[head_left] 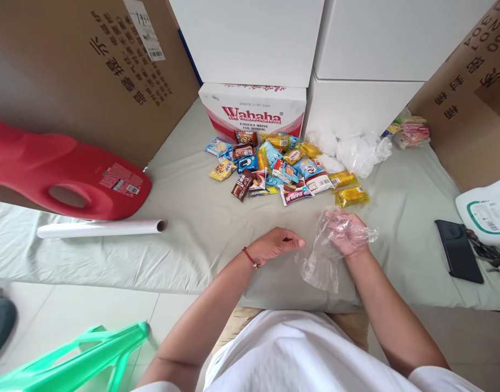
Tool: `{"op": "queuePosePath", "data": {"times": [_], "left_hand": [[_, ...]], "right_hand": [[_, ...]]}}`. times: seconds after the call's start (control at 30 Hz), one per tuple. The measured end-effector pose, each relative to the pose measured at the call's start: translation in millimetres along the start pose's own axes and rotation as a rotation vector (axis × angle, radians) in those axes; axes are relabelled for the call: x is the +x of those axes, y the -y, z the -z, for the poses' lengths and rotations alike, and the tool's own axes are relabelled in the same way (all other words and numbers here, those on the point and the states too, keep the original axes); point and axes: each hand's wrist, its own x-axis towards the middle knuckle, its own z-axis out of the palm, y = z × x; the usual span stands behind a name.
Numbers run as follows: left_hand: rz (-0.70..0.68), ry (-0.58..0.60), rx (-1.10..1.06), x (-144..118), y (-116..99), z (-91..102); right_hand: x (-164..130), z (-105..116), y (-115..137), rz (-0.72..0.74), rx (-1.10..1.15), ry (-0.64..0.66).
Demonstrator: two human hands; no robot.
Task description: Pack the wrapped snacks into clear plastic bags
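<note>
A thin, crumpled clear plastic bag (322, 267) hangs from my right hand (348, 234), draped over its palm and curled fingers. My right hand is closed on the plastic, palm turned upward. Just left of the bag, my left hand (276, 244) is open, thumb and fingers curved with a gap between them and nothing visible in it. A red cord bracelet (250, 258) circles the left wrist. Beyond both hands lies a loose pile of wrapped snacks: a brown cocoa packet (242, 185), a red-and-white packet (294, 193), blue packets (248, 163) and yellow packets (351, 196).
Behind the snacks stands a Wahaha carton (254, 111) against white boxes (250, 38). White crumpled plastic (362, 154) lies right of the pile. A red jug (70, 169) and white roll (101, 229) are left; a phone (458, 250) and white bottle (489, 212) right.
</note>
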Motion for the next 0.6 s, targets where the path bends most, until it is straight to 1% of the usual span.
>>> {"op": "queuePosePath", "data": {"times": [0.07,0.17,0.2,0.27,0.33,0.37,0.47,0.53,0.6], "left_hand": [[-0.052,-0.025,-0.053,3.6,1.2,-9.3],[-0.107,-0.093,-0.320,8.9,5.0,-24.8],[-0.114,-0.092,-0.407,10.5,5.8,-29.0],[-0.104,-0.038,-0.519,12.8,6.5,-34.2],[-0.085,0.024,-0.572,13.4,6.5,-34.5],[-0.083,0.037,-0.592,12.9,6.7,-33.0],[-0.091,0.003,-0.656,8.3,8.7,-25.4],[-0.085,-0.017,-0.705,3.8,10.5,-21.0],[-0.120,-0.030,-0.768,-0.9,11.5,-19.0]], "right_hand": [[0.8,-4.9,-1.5,0.005,0.001,0.041],[3.7,-17.1,-5.3,0.058,0.001,0.105],[5.4,-22.0,-6.5,0.079,0.000,0.111],[9.6,-31.4,-7.6,0.115,0.011,0.108],[14.4,-37.8,-6.4,0.142,0.034,0.112],[16.4,-39.2,-4.7,0.153,0.044,0.121],[19.1,-35.7,1.9,0.169,0.061,0.134],[17.5,-29.4,4.8,0.169,0.075,0.109],[14.0,-23.1,4.9,0.144,0.083,0.077]]}}
